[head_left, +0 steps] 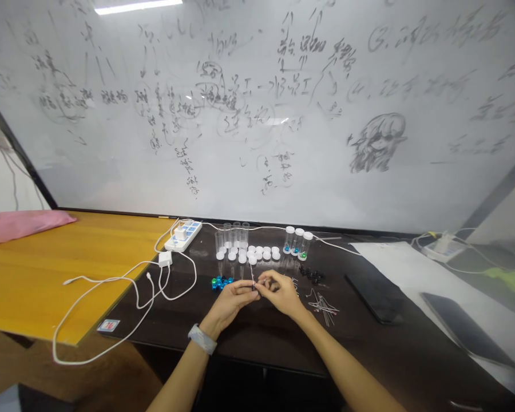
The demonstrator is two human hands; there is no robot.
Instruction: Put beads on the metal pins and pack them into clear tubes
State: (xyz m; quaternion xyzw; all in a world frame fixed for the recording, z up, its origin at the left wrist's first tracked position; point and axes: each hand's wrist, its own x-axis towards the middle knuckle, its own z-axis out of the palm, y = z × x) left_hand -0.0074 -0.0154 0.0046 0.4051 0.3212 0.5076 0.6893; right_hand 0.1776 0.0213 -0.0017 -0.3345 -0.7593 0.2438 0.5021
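The two hands meet above the dark table point(257, 337), close to its near edge. The left hand point(236, 296) pinches a thin pin point(252, 273), which stands nearly upright between thumb and finger, with a small dark piece at its lower end. The right hand point(281, 293) has its fingertips together just beside, near the same pin; what exactly they hold is too small for me to tell.

About the progress, I judge that only a part is done. Beyond the grip and to its right, three capped tubes point(299, 243) stand upright with blue or green pieces inside, and they look finished. Straight beyond the grip, and a little left, there are several clear tubes point(237, 233) without visible content, and many white caps point(266, 252) beside them. Left of the grip lie blue and green balls point(221, 282); to its right are black pieces point(312, 274) and a loose pile of metal pins point(324, 309). These seem to be left for use.

Farther right of the grip are a black phone point(375, 297) and a white sheet point(386, 254). Farther left there are a power strip point(183, 236), white cables point(64, 281) and a yellow table point(103, 246) with a pink cloth or bag point(30, 222). Behind everything rises a whiteboard point(223, 171), covered by handwriting and one drawn head
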